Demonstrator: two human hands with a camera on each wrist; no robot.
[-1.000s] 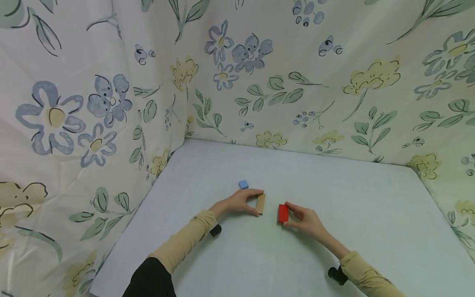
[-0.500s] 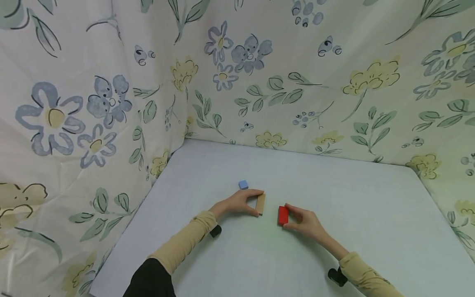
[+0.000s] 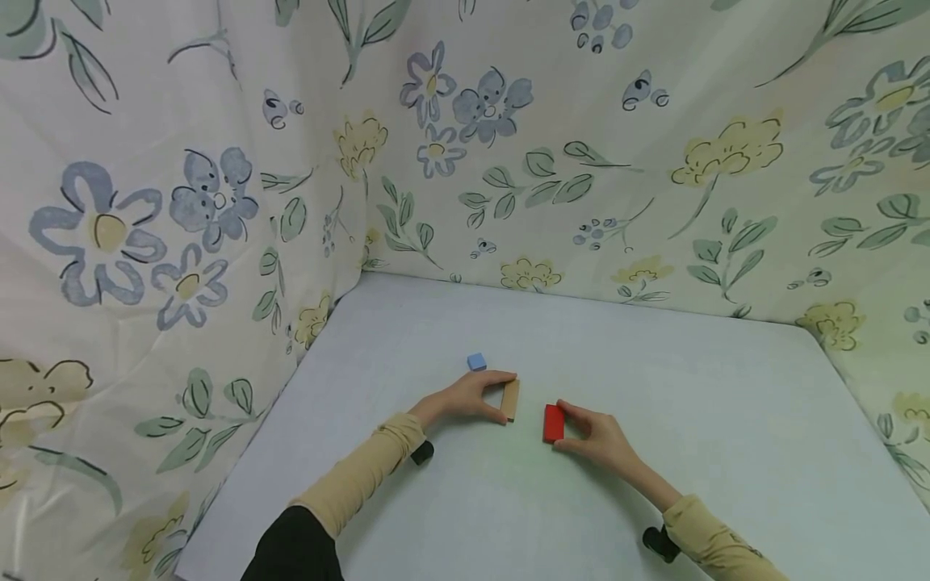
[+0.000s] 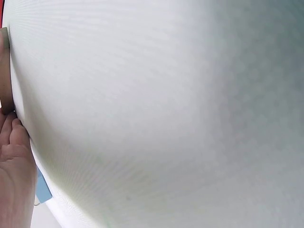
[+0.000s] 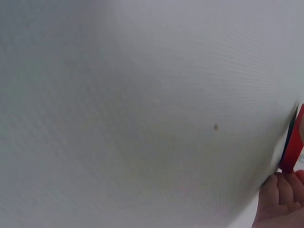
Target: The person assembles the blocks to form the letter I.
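In the head view, my left hand (image 3: 465, 396) pinches a plain wooden block (image 3: 512, 400) by its two ends, thumb at the near end and fingers at the far one. To its right, my right hand (image 3: 599, 433) holds a red block (image 3: 554, 424) the same way, between thumb and fingers. A gap of tabletop lies between the two blocks. Beyond the left hand lies a small blue block (image 3: 476, 361), untouched. At its left edge, the left wrist view catches part of the wooden block (image 4: 5, 83). The right wrist view shows the red block (image 5: 295, 142) close to the table surface.
The white tabletop (image 3: 690, 387) spreads around both hands. Floral cloth (image 3: 581, 202) hangs along the back and the left side. A black device (image 3: 659, 542) sits at the right wrist, and another dark device (image 3: 422, 452) at the left.
My right hand has shifted the red block slightly nearer to me and a touch to the left. The left hand, the wooden block and the blue block have stayed put.
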